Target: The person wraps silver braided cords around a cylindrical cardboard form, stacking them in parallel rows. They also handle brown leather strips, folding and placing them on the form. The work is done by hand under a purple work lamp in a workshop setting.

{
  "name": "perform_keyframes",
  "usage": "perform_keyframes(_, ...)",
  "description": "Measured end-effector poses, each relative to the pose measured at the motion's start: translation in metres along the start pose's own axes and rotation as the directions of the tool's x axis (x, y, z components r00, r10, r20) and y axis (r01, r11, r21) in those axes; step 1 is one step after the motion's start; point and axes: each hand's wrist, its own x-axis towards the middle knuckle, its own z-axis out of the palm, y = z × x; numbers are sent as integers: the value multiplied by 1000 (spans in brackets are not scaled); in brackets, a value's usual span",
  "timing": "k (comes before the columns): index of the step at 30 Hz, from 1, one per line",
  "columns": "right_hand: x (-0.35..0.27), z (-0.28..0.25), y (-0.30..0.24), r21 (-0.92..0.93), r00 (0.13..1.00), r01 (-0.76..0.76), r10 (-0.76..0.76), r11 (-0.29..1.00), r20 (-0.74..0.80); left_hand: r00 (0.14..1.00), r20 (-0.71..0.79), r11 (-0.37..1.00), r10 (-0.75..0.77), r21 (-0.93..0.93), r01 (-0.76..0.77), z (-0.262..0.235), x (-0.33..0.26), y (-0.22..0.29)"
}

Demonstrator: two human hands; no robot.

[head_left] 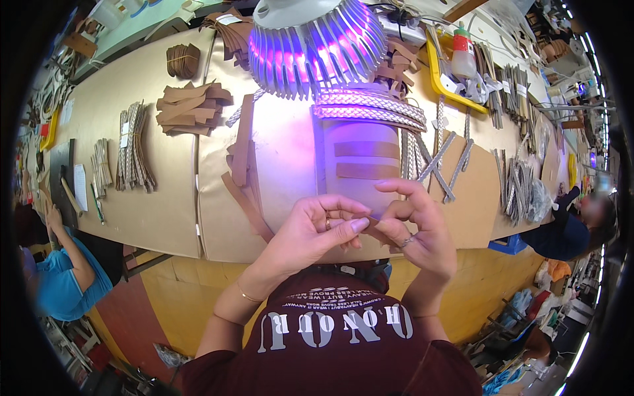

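Note:
My left hand (316, 228) and my right hand (422, 231) meet near the table's front edge. Between their pinched thumbs and fingers is a brown strip (372, 222), mostly covered by the fingertips. Just beyond my hands, two flat brown strips (367, 171) lie side by side on a pad (323, 142) under purple light. Braided straps (370, 113) lie across the pad's far end. To the left of it, a loose pile of longer brown strips (243, 155) reaches toward my left wrist.
A large finned lamp (317, 49) hangs low over the table's far side. Brown strip stacks (191, 109) and braided bundles (134, 146) lie left. A yellow tray (436, 72) with a bottle (462, 56) stands far right. Other people sit at both sides, one in blue (72, 280).

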Motion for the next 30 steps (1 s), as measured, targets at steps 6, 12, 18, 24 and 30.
perform_keyframes(6, -9, -19, 22, 81, 988, 152, -148, 985, -52, 978, -191, 996, 84, 0, -86, -14, 1, -10)
perform_keyframes(12, -15, -39, 35, -11, 969, -41, 37, 999, -243, 963, -264, 997, 58, -38, -71, -22, 4, -26)
perform_keyframes(18, 2, -36, 57, 52, 966, 29, -15, 998, -259, 937, -343, 994, 69, -58, -94, -28, 8, -35)
perform_keyframes(24, 5, -45, 88, -193, 943, 24, -87, 981, -321, 919, -391, 998, 60, -11, -70, -30, 19, -48)
perform_keyframes(30, -19, -86, 119, -382, 657, -192, -170, 904, -734, 797, -551, 959, 247, 257, -119, -28, 19, -53)
